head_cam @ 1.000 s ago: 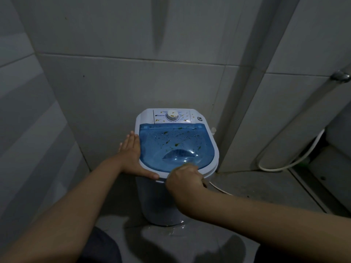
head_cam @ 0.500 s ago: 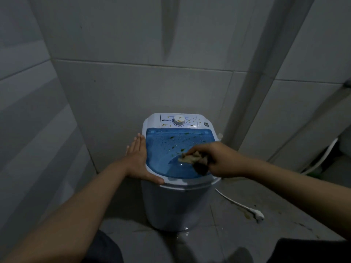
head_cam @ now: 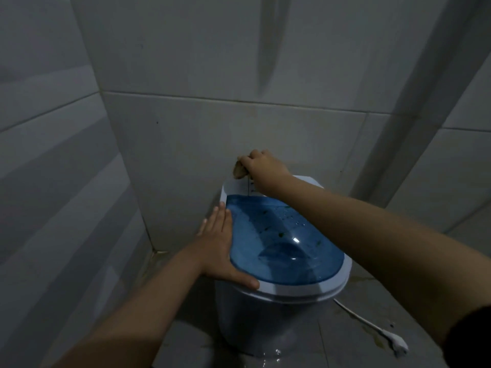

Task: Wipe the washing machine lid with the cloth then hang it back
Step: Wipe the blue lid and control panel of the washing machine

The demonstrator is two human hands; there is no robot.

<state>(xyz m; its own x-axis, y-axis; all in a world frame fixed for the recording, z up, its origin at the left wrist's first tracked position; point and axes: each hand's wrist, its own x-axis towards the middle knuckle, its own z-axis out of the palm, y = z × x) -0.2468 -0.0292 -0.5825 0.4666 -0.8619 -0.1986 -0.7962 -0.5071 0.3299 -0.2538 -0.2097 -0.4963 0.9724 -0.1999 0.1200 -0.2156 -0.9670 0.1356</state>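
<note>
Since half a second ago, my right hand (head_cam: 261, 166) has moved from the middle of the blue lid (head_cam: 281, 245) to the washing machine's white control panel (head_cam: 236, 187) at the back, fingers closed around the bunched brownish cloth (head_cam: 238, 170). My left hand (head_cam: 220, 248) lies flat and open against the lid's left edge, thumb on the white rim (head_cam: 297, 289). Dark specks dot the lid. Right of the machine, a white plug (head_cam: 397, 347) lies on the floor.

translucent blue lid (head_cam: 281, 251) shut, dark-speckled; bunched tan cloth (head_cam: 238, 170) at the machine's white rear panel (head_cam: 236, 188)
</note>
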